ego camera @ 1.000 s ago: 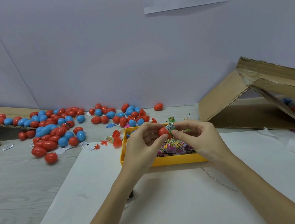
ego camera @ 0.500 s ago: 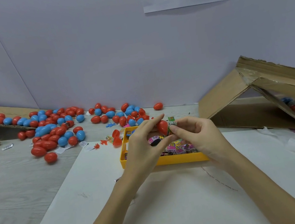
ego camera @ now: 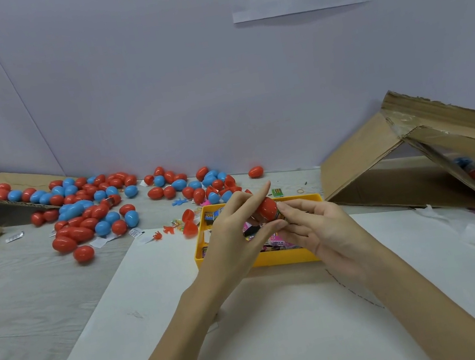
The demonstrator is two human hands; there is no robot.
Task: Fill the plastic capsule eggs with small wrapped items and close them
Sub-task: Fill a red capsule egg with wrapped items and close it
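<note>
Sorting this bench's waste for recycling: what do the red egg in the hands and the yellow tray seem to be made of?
Red egg: apparently glossy hard plastic, with bright highlights on a smooth shell. Yellow tray: probably moulded plastic, with uniform colour and thin, smooth walls.

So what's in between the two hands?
In the head view, a red egg with a small wrapped item at its lower end sits between the left hand and right hand.
</note>
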